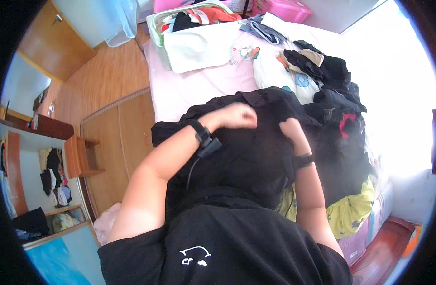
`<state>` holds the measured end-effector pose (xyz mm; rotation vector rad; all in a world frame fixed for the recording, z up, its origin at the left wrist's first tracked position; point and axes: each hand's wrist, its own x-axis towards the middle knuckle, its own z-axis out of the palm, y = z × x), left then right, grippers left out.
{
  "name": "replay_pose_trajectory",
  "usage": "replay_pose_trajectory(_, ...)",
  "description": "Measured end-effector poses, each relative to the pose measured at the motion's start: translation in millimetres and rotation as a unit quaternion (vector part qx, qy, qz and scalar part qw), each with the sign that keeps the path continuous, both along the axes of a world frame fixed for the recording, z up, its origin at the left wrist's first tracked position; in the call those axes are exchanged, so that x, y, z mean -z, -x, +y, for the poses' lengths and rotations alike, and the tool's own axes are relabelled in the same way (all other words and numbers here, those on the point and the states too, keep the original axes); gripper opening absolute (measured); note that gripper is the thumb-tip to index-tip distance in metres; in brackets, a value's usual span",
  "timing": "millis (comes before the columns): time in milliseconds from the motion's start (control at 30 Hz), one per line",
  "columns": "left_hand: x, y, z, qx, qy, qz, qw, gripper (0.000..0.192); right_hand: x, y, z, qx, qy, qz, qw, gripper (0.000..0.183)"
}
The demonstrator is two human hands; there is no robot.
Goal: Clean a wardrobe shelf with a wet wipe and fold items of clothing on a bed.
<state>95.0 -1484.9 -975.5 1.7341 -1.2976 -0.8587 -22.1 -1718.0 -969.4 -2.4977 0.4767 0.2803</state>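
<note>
A large black garment [246,156] lies spread over the near part of the bed, in front of my body. My left hand [241,115] is over its upper part, fingers curled and somewhat blurred; whether it pinches the cloth does not show. To its right, my right hand [290,127] is curled on the same dark cloth, with its fingertips hidden, so a grip cannot be made out. Both wrists wear black bands. More dark clothes [339,96] lie heaped beyond my right hand, one with a red patch [347,124].
A white storage bag [200,46] full of clothes stands at the bed's far left. Grey clothing [262,30] lies near the far edge. A yellow patterned cloth [351,213] is at the near right. A wooden stool [77,156] stands on the floor mat at left.
</note>
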Motion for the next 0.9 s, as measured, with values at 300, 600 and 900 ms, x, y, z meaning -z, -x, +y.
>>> replay_pose_trajectory(300, 39.5, 29.5, 34.0, -0.068, -0.144, -0.192, 0.968, 0.024, 34.3, -37.1, 10.5, 0.009, -0.018, 0.064, 0.998, 0.053)
replay_pose_trajectory(600, -103.0, 59.5, 146.1, -0.221, 0.213, 0.107, 0.946, 0.014, 68.8, -30.2, -13.9, -0.194, 0.102, -0.237, 0.947, 0.042)
replay_pose_trajectory(900, -30.5, 44.9, 151.5, -0.425, 0.177, 0.055, 0.886, 0.009, 55.0, -23.4, 14.0, -0.192, 0.018, -0.167, 0.967, 0.061)
